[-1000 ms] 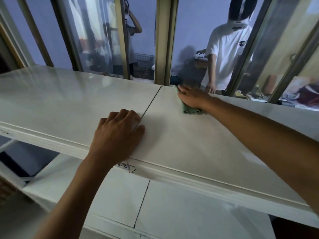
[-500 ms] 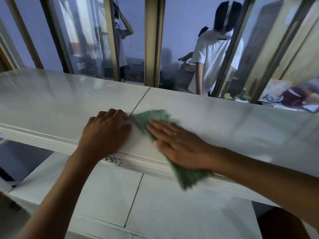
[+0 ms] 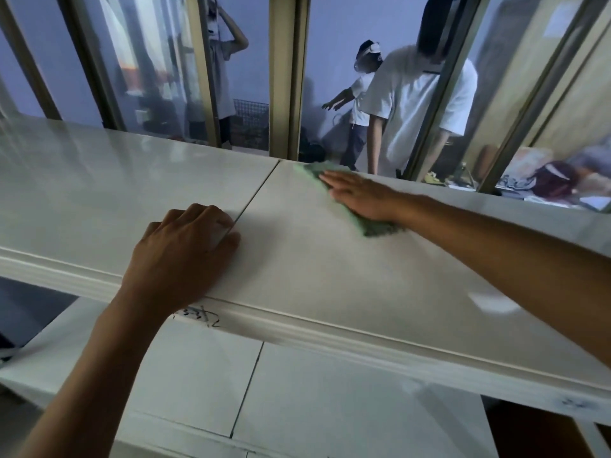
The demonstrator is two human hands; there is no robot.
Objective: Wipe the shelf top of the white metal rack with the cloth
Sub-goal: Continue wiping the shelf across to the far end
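From the head view we look down on the white rack's shelf top [image 3: 330,259], its two panels meeting at a seam that runs away from us. Our right hand [image 3: 360,196] lies flat with straight fingers on the green cloth [image 3: 377,226], pressing it to the right panel near the far edge, just right of the seam. Our left hand [image 3: 185,249] rests on the near edge beside the seam, fingers curled under and holding nothing. A lower shelf [image 3: 198,375] shows beneath. Beyond the glass partition [image 3: 158,77] stand people in white shirts [image 3: 413,104].
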